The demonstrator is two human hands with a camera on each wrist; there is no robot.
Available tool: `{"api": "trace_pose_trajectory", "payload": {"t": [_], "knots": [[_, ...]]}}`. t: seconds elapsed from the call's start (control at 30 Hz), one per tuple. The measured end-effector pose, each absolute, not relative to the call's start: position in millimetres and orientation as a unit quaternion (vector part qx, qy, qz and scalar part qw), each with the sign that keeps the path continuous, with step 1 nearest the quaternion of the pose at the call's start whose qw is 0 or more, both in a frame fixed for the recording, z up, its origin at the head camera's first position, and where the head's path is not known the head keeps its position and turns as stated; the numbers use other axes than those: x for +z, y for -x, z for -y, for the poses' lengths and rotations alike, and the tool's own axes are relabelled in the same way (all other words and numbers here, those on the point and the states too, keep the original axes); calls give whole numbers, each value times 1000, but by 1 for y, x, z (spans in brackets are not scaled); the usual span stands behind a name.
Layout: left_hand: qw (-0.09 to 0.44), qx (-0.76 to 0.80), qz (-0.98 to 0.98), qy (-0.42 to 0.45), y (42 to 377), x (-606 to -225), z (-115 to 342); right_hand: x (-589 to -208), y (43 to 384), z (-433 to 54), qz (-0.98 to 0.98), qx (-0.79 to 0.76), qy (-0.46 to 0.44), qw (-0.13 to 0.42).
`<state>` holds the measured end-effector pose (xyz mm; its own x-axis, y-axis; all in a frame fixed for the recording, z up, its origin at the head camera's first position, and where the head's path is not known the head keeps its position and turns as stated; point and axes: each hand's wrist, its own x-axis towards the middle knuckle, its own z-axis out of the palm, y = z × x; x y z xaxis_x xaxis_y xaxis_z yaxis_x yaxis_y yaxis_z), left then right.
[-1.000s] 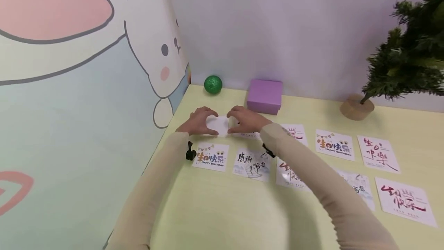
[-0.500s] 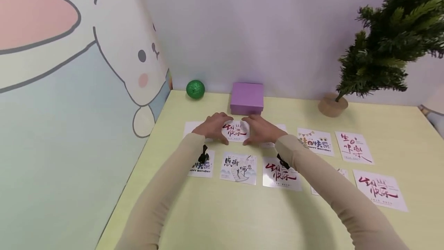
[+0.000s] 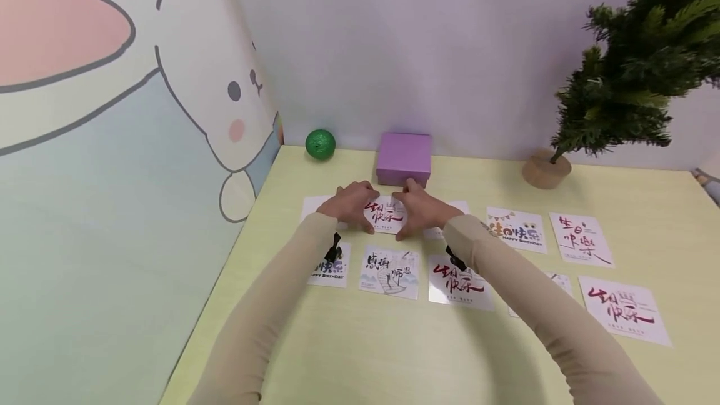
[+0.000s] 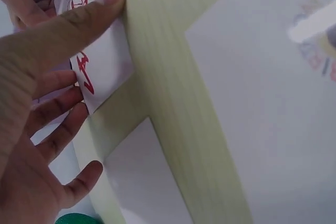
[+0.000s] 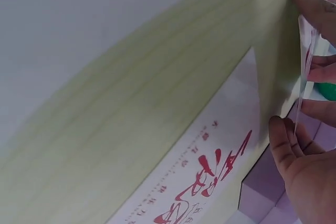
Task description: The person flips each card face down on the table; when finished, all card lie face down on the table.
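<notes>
Between the two hands in the head view is a white greeting card (image 3: 385, 214) with red brush characters, in the back row. My left hand (image 3: 350, 206) grips its left side, thumb on the near edge and fingertips along the far edge, as the left wrist view shows. On the opposite side my right hand (image 3: 423, 210) holds it between thumb and fingers. Seen nearly edge-on in the right wrist view, the card (image 5: 305, 64) stands off the table. A blank white card (image 4: 144, 177) lies beside my left hand; another red-lettered card (image 5: 202, 174) lies beside the right.
Several printed cards lie in two rows, among them a grey landscape card (image 3: 389, 272) in front of the hands. Behind stand a purple box (image 3: 404, 158) and a green ball (image 3: 320, 144). An artificial tree (image 3: 624, 86) on a wooden base (image 3: 547, 170) leans at right; a mural wall (image 3: 140, 217) borders the left.
Both hands have left the blank white card in the back left and moved right to the red-lettered card, which they now grip. The head view has swung slightly right.
</notes>
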<state>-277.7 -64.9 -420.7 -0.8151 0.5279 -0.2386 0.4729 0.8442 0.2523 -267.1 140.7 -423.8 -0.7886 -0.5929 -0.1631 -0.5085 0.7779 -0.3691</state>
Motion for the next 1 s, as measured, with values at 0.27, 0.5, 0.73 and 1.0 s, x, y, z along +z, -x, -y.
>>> {"api": "trace_pose_trajectory", "payload": {"t": [0.27, 0.5, 0.73, 1.0], "knots": [[109, 149, -937, -295, 275, -413, 50, -406, 266, -144, -931, -174, 307, 93], [71, 251, -919, -296, 274, -397, 44, -388, 258, -158, -906, -277, 318, 41], [62, 412, -853, -314, 265, -389, 51, -402, 255, -165, -880, -354, 312, 44], [86, 507, -809, -283, 248, -390, 60, -410, 248, -163, -854, -369, 363, 41]]}}
